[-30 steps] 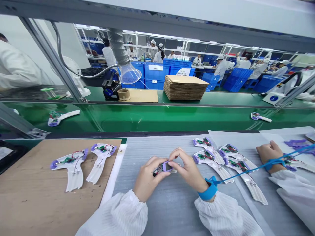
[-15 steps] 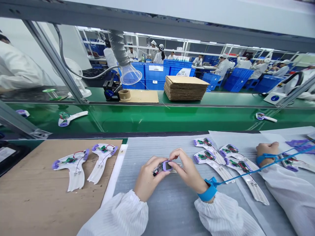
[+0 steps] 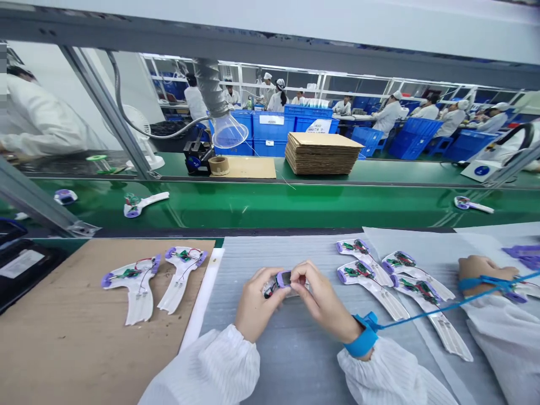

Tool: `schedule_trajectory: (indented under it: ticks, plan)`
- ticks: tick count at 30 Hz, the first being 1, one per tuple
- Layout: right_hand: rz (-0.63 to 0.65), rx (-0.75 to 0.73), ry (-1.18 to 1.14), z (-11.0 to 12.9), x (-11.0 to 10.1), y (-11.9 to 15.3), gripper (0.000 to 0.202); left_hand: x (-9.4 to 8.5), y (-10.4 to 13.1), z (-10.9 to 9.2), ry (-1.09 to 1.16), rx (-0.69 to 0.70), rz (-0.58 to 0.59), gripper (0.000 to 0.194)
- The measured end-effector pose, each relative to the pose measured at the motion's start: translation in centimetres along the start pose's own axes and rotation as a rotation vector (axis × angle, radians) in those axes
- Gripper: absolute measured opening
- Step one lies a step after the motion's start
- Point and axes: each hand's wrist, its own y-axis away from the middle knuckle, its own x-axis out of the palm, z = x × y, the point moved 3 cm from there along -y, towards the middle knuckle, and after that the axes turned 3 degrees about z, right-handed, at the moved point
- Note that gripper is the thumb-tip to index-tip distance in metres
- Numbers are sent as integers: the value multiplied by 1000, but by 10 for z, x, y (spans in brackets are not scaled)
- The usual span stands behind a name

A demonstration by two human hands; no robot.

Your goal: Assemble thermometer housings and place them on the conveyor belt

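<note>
A half-built infrared thermometer, with a purple-framed dark screen and wiring at its left side, is held above the grey mat. My left hand is closed around its left side, thumb along the lower edge of the frame. At the screen's right edge, my right hand pinches with thumb and fingertips. Whether a thin piece lies between those fingertips is hidden. A blue strap with a cord circles my right wrist. Several open white thermometer halves with purple ends and green boards lie to the right of my hands.
Two similar halves lie on cardboard at left. A co-worker's hand, strapped in blue, is at right; its cord crosses the mat. Beyond runs a green conveyor carrying parts. Stacked cardboard and a fume hood stand behind.
My right thumb has slid from the screen's face to its right edge, and the fingers now pinch together there. The co-worker's hand has shifted right. The view has turned slightly left.
</note>
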Motion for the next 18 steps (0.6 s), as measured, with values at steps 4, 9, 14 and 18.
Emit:
schedule_trajectory:
  ticks: [4, 9, 14, 18]
  plan:
    - [3, -7, -22, 3, 5, 1, 10, -3, -3, 6, 65, -55, -88, 25]
    - [-251, 188, -10, -4, 14, -1, 30, -3, -2, 3, -65, 135, -303, 23]
    - [-399, 251, 92, -4, 23, -4, 40, 13, 3, -1, -103, 248, -286, 32]
    - [-457, 216, 88, 2, 23, -2, 38, 17, 6, 0, -54, 249, -296, 32]
